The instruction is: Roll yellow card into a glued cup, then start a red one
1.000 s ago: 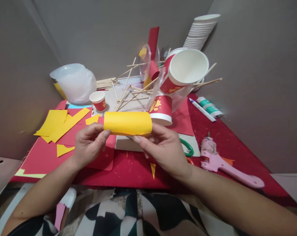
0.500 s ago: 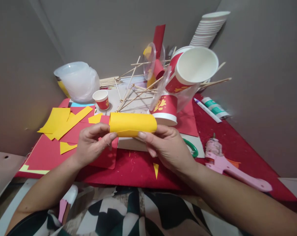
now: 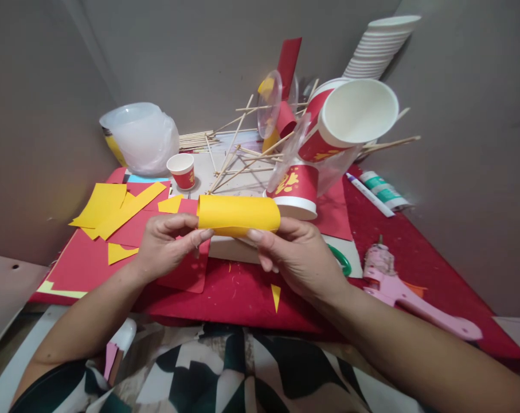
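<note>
The yellow paper tube (image 3: 238,213) is held level in the air just left of and in front of the upturned red cup (image 3: 294,186), and it covers part of that cup's white rim. The left hand (image 3: 167,246) pinches the tube's left end, thumb and forefinger pressed together on the paper. The right hand (image 3: 300,258) is clamped on the tube's right part: the thumb lies on the lower front edge, and the other fingers (image 3: 285,225) are mostly hidden behind the tube. I cannot make out the tube's underside or any seam.

Right of the cup and nearer, only a curve of a green scissors handle (image 3: 341,261) shows past the right hand. Further right of the cup a pink glue gun (image 3: 397,287) lies on the red-covered bench (image 3: 225,298), and its nozzle end is hard to make out. Behind the cup, wooden sticks (image 3: 238,155) cross in a tangle, and a large paper cup (image 3: 350,120) on its side leans above it. Well left of the cup lie yellow paper pieces (image 3: 109,206).

Grey walls close in on both sides of the cup. In front of it, a bare strip of bench runs to the near edge. Both forearms are cut off at the bottom of the view.
</note>
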### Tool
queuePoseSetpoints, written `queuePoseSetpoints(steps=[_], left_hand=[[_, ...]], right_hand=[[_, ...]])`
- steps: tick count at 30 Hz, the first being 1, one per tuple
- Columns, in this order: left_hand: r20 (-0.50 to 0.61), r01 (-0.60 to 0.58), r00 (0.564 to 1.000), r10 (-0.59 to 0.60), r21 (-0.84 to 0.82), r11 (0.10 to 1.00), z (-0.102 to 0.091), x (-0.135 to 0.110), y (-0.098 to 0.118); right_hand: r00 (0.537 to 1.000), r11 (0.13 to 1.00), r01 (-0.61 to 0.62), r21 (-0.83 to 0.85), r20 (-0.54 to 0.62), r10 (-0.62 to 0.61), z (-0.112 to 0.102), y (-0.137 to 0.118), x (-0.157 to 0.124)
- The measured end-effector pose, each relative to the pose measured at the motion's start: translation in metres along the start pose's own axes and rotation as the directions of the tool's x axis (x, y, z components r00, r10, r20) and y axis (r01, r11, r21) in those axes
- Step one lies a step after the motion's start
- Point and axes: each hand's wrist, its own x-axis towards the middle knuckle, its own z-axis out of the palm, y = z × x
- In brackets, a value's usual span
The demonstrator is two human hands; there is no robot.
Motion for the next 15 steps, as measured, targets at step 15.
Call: queuePoseSetpoints(steps=[15], left_hand=[[0.073,0.154,0.987,-0.144,-0.145,0.977,-0.0005,0.0059,0.0043]], right_hand=[[1.000,1.000,-0.019,0.002,-0.010,0.019,0.0039,-0.0041,-0.0005]])
